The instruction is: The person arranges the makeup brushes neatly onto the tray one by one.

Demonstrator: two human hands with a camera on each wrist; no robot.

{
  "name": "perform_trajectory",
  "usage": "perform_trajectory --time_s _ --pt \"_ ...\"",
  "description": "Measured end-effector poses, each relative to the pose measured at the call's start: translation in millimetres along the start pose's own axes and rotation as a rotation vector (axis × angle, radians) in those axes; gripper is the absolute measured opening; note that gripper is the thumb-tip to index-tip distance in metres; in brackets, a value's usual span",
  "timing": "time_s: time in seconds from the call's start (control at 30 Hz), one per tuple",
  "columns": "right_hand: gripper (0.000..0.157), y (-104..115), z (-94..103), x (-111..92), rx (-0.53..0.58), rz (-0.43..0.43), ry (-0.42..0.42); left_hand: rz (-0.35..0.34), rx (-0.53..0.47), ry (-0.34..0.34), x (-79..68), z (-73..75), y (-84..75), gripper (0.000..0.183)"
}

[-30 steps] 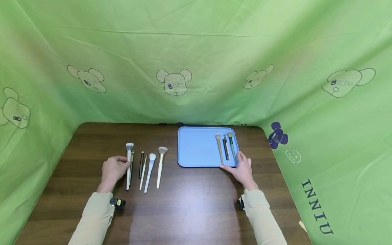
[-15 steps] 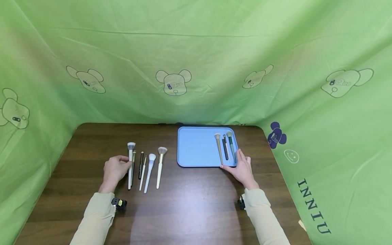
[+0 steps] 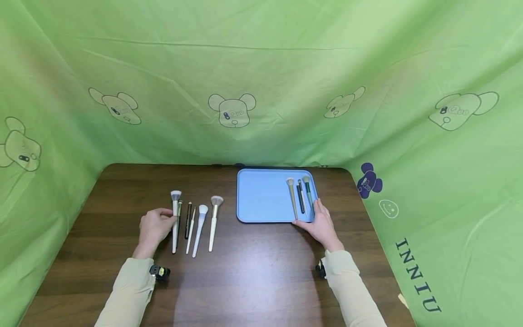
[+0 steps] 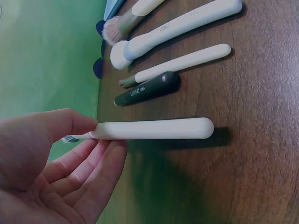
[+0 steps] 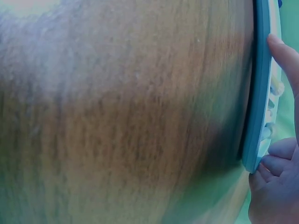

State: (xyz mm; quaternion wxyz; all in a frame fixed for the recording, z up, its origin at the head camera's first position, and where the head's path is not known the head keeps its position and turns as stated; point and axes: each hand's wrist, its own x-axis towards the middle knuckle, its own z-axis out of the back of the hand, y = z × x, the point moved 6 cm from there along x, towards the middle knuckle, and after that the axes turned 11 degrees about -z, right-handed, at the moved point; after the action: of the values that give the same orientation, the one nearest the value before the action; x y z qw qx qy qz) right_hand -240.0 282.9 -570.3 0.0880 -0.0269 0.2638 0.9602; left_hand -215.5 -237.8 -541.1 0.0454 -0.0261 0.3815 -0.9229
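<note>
My left hand [image 3: 156, 225] pinches a white-handled makeup brush [image 3: 174, 237] between thumb and fingers, its bristles pointing to the back. In the left wrist view that brush [image 4: 159, 129] casts a shadow on the wood. Close along its right side lies a dark-handled makeup brush [image 3: 178, 229]. My right hand [image 3: 321, 225] grips the near right corner of a blue tray [image 3: 261, 196], thumb on the front edge and fingers at the right side. The tray holds several makeup brushes, among them a tan one [image 3: 293, 200] and a green one [image 3: 309, 196].
Between the left hand and the tray lie a short black brush [image 3: 188, 222], a thin white brush [image 3: 190, 234], a pale blue-white brush [image 3: 199, 231] and a larger white brush [image 3: 213, 229]. Green printed cloth [image 3: 234, 150] walls the wooden table [image 3: 245, 272] at the back and sides.
My left hand has shifted slightly to the right with the white-handled brush, bringing it beside the dark-handled one. The right hand stays at the tray's corner, nearly still.
</note>
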Motion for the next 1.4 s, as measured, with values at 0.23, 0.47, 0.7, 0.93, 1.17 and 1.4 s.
perform_trajectory --time_s 0.23,0.47,0.7,0.93,1.17,1.4 --pt "0.119 -2 -2.1 1 0.002 -0.008 0.008 -0.035 -0.038 -0.034 2.9 -1.4 -11.2 0.028" --pt "0.119 -4 -3.8 3 0.005 -0.015 0.005 -0.094 -0.048 -0.063 6.9 -5.5 -26.9 0.027" --pt "0.119 -2 -2.5 4 0.003 0.001 -0.004 -0.131 -0.075 -0.058 9.2 -16.9 -40.1 0.025" --pt "0.118 -1 -1.7 3 0.011 0.016 -0.014 -0.138 -0.115 -0.033 15.1 -31.7 -54.3 0.025" --pt "0.118 -3 -2.6 2 0.016 0.017 -0.016 -0.145 -0.16 -0.004 22.5 -45.1 -69.2 0.025" --pt "0.118 -5 -2.5 0 0.021 -0.001 -0.001 -0.129 -0.224 0.005 26.0 -58.8 -76.6 0.026"
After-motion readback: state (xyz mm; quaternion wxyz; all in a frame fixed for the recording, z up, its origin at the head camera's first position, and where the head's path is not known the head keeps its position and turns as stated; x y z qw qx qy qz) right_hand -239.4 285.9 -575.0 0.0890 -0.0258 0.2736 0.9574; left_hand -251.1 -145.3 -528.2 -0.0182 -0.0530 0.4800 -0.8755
